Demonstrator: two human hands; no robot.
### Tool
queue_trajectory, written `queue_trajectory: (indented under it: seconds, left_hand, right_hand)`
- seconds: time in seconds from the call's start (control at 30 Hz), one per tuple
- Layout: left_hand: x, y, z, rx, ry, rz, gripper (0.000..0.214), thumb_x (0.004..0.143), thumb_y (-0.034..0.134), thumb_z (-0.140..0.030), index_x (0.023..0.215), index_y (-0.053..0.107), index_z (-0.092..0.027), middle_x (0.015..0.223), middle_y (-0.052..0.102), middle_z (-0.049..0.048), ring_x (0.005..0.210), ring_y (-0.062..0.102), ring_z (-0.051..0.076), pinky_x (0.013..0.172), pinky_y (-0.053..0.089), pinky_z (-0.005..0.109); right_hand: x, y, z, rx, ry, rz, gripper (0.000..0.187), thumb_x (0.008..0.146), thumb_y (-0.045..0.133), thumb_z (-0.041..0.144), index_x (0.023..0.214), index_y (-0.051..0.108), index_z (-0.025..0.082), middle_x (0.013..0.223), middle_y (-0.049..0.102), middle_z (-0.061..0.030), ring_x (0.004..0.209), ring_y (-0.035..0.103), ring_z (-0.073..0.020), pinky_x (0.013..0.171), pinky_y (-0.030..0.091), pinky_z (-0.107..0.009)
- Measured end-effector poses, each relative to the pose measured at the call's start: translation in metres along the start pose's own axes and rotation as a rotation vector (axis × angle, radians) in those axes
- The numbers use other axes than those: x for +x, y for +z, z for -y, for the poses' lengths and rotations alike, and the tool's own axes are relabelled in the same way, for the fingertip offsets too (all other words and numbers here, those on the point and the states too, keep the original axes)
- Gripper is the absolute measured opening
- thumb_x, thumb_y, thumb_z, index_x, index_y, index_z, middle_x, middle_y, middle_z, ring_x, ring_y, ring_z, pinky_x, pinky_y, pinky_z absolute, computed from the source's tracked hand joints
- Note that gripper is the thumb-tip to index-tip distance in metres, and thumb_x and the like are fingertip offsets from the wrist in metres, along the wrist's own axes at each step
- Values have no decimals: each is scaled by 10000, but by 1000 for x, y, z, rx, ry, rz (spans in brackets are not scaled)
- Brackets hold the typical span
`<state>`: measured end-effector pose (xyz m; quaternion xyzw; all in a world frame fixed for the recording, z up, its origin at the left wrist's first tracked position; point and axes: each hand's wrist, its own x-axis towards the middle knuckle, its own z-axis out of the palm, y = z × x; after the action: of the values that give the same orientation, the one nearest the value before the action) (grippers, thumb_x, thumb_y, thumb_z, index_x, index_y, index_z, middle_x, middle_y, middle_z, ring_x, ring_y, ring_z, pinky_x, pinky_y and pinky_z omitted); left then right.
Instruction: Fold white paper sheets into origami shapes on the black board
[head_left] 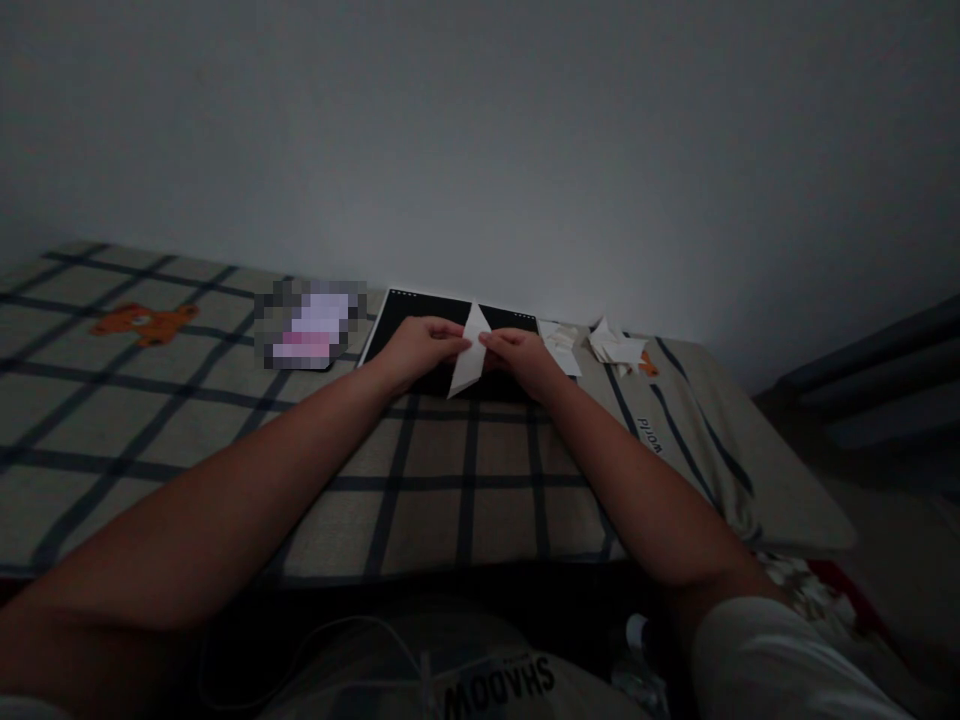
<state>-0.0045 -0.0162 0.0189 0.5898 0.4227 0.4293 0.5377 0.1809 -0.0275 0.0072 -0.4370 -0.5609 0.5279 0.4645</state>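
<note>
The folded white paper (471, 355) is the centre of my clock, with twelve o'clock toward the wall (480, 150). It is held over the black pad (401, 315), one point directed to twelve and the other to seven; whether it touches the pad, I cannot tell. The left hand (416, 350), at nine o'clock, has its thumb and fingers brought together on the paper's edge. The right hand (527, 358), at three o'clock, pinches the paper's middle in the same narrow way. About the progress: the paper has slanted edges and narrow ends, so I judge that some folding is already done. The pinching at the middle suggests to me that the shaping is not yet complete, but how many folds are left is not visible. At three o'clock, just beyond the right hand, lie flatter white papers (566, 358), and farther out a crumpled-looking white paper pile (619, 347); if these are finished pieces or scraps, I cannot say.
</note>
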Motion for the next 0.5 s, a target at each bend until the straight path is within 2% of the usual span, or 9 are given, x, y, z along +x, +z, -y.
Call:
queue_trajectory:
  seconds: [0.07, 0.17, 0.33, 0.5]
  left_hand:
    - [2, 0, 1, -27, 9, -42, 255, 649, 815, -272, 867, 753, -156, 800, 741, 41, 712, 652, 150, 777, 534, 318]
    - [2, 1, 2, -78, -6, -43, 269, 659, 819, -267, 891, 747, -151, 819, 744, 37, 727, 656, 141, 807, 539, 328]
    - [0, 2, -1, -61, -77, -7, 215, 653, 840, -267, 795, 743, -139, 773, 731, 42, 697, 642, 129, 781, 539, 317]
    - [0, 1, -1, -79, -36, -43, 219, 646, 855, -284, 753, 728, -142, 745, 718, 34, 689, 638, 128, 784, 545, 321]
  right_hand:
    - [-1, 0, 0, -43, -1, 21, 349, 673, 785, 508, 721, 685, 177, 669, 654, -1, 630, 588, -131, 652, 487, -286]
    - [-1, -1, 0, -79, -34, -29, 332, 681, 779, 493, 692, 672, 179, 639, 650, 5, 603, 577, -125, 619, 469, -275]
    - [0, 0, 0, -62, -72, -106, 314, 690, 781, 479, 702, 681, 181, 638, 644, 7, 609, 579, -127, 627, 481, -278]
    - [1, 1, -1, 54, -13, -29, 323, 665, 808, 451, 818, 712, 183, 744, 688, -8, 670, 613, -131, 683, 528, -291]
